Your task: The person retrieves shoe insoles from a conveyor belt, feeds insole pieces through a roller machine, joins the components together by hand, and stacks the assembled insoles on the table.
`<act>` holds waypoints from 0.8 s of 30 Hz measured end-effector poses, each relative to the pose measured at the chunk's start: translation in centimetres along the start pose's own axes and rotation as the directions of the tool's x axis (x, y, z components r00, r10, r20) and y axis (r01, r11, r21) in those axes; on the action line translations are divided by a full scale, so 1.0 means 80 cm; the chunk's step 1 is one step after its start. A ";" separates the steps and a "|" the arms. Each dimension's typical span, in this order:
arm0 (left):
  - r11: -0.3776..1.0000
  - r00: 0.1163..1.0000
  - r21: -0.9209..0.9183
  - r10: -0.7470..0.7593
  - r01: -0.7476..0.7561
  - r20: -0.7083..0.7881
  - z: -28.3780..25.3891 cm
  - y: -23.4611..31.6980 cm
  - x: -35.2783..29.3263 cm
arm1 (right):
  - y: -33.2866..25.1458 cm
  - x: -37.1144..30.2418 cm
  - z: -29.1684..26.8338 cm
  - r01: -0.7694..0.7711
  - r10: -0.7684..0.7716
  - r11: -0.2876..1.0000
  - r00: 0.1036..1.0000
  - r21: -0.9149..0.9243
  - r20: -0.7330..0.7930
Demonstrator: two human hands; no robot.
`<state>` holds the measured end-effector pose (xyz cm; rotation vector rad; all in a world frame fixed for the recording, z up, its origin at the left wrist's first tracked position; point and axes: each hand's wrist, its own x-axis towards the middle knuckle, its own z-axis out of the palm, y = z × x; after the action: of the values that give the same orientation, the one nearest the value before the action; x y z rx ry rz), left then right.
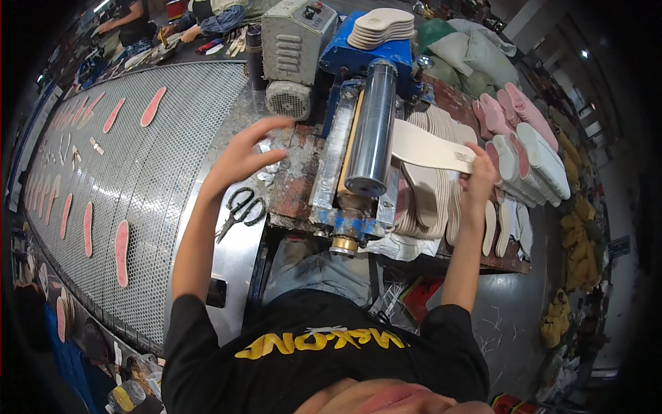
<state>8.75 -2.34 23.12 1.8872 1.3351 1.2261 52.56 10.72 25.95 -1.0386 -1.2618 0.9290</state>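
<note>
Two hands: both yours, raised over the bench.
Scissors (239,209): black, flat on the steel edge beneath your left forearm.
Left hand (245,153): fingers spread wide, holding nothing, beside the roller machine.
Right hand (478,178): pinching a beige insole (431,149) whose far end meets the steel roller (372,127).
Belt (138,172): mesh conveyor, pink insoles scattered.
Stack (381,27): insoles atop the machine.

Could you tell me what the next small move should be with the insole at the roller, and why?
Probably push the insole a little further left into the roller. The right hand holds its heel end, its other end already meets the roller, and the left hand waits open and empty on the roller's far side, beside the mesh belt.
</note>
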 end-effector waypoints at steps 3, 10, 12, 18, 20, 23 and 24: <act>0.974 0.949 0.024 0.213 -0.224 0.234 0.023 0.035 0.078 | -0.021 -0.022 0.030 -0.055 0.029 0.992 0.974 0.114 0.224; 0.850 0.834 0.263 0.306 -0.456 0.459 -0.006 0.024 0.114 | 0.072 -0.046 -0.035 0.069 -0.046 0.935 0.996 -0.347 0.075; 0.885 0.856 0.270 0.225 -0.380 0.466 -0.026 0.013 0.105 | 0.105 -0.062 -0.045 0.071 0.009 0.777 0.992 -0.625 0.124; 0.950 0.933 0.295 -0.010 -0.104 0.359 -0.080 -0.023 0.050 | 0.151 -0.075 -0.041 0.108 0.029 0.696 0.984 -0.710 0.178; 0.969 0.916 0.039 -0.242 0.243 0.319 -0.094 -0.046 0.005 | 0.159 -0.074 -0.035 0.148 -0.003 0.686 0.980 -0.712 0.200; 0.835 0.869 -0.244 -0.467 0.494 0.165 -0.104 -0.106 -0.102 | 0.161 -0.077 -0.034 0.216 -0.062 0.666 0.970 -0.714 0.236; 0.719 0.776 -0.351 -0.630 0.600 0.034 -0.107 -0.138 -0.143 | 0.160 -0.078 -0.036 0.222 -0.063 0.636 0.969 -0.739 0.237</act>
<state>-5.02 -9.42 13.84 1.0116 1.5063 1.0912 55.00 8.11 11.82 -1.4891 -1.9572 0.3341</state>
